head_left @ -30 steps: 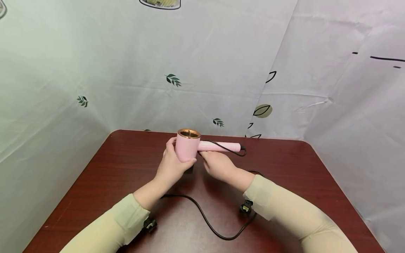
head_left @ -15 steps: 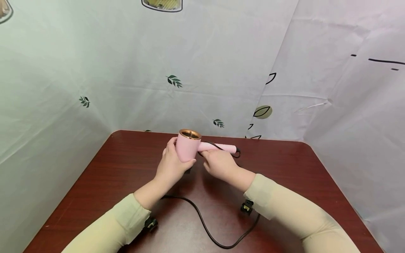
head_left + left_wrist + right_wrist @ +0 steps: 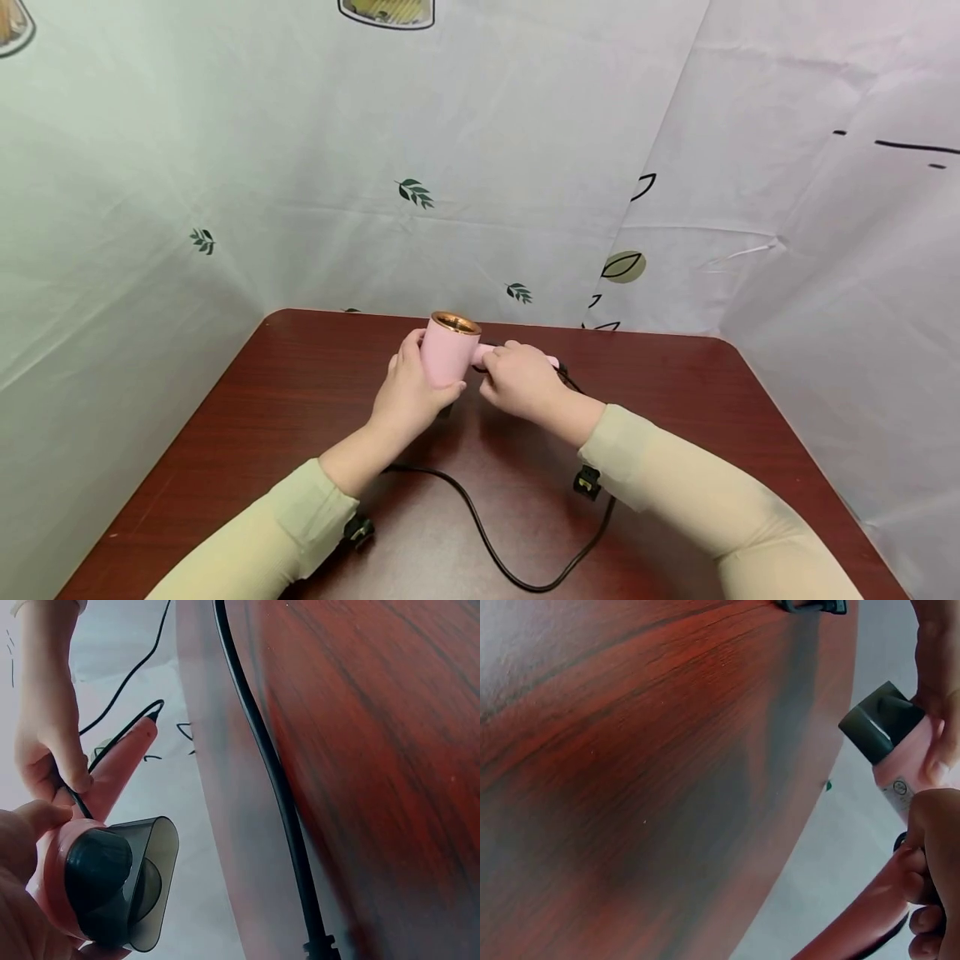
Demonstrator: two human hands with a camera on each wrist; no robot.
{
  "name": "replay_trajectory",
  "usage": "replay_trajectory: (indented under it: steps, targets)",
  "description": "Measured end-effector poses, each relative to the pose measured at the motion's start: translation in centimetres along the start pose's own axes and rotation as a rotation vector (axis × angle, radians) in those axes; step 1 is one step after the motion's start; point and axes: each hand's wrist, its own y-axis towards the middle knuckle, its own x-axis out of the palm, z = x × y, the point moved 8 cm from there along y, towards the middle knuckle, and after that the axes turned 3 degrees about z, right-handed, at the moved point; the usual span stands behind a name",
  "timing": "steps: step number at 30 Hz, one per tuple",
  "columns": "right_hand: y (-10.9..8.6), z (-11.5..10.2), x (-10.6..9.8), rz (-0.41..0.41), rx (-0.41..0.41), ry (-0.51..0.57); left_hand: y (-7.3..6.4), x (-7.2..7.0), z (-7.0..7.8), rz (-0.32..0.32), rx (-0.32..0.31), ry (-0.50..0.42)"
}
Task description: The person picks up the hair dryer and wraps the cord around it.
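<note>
A pink hair dryer point(image 3: 447, 354) with a copper-coloured rim is held above the table, rim facing up. My left hand point(image 3: 407, 385) grips its barrel, thumb on the near side. A dark, see-through nozzle point(image 3: 109, 877) points downward from the barrel's other end. My right hand point(image 3: 523, 379) is at the handle, close to the barrel, covering most of it in the head view. In the left wrist view, the right thumb and fingers pinch the black power cord point(image 3: 77, 799) against the pink handle point(image 3: 124, 766). The cord leaves the handle's tip and doubles back along it.
More of the black cord point(image 3: 480, 518) curves over the red-brown wooden table point(image 3: 247, 433) between the forearms. Black wrist cameras point(image 3: 587, 481) sit under both sleeves. A pale patterned cloth wall point(image 3: 465, 167) stands behind the table and on both sides.
The right hand has risen slightly over the handle, hiding more of it. The hair dryer has tilted, its rim shifting slightly right and down. The cord loop at the handle's tip looks smaller.
</note>
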Motion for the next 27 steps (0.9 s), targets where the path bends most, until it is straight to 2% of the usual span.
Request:
replay_trajectory:
  steps: [8,11,15,18,22,24,27]
  targets:
    - [0.2,0.2,-0.9,0.085,-0.102,-0.084,0.1,-0.2,0.1,-0.005,0.004,0.026]
    - [0.3,0.8,-1.2,0.096,-0.087,-0.106,0.1,-0.3,0.0,-0.001,-0.001,0.038]
    - [0.2,2.3,-1.3,0.101,-0.024,-0.104,0.1,-0.2,-0.4,-0.022,-0.008,0.049]
    - [0.2,3.5,-0.9,0.065,0.044,-0.066,0.0,0.0,-0.5,-0.047,-0.008,0.053]
    - [0.4,4.6,-0.4,-0.064,0.129,-0.043,0.0,0.2,-0.6,-0.087,0.004,0.054]
    - [0.4,4.8,-0.3,-0.111,0.135,-0.041,0.1,0.2,-0.6,-0.107,0.020,0.056]
    - [0.5,4.7,-0.5,-0.116,0.110,-0.003,0.1,0.1,-0.5,-0.136,0.051,0.058]
